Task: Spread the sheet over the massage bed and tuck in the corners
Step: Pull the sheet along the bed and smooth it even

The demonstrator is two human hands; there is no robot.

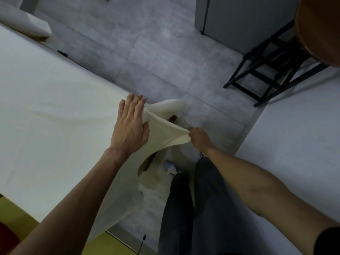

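On sheet (55, 107), left grip (129, 124) lies flat; right grip (199, 138) pinches its corner; stool (320, 34) beyond

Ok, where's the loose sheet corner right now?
Head view, centre: the sheet corner is pinched in the right hand, stretched taut just right of the left hand, which lies flat on the sheet.
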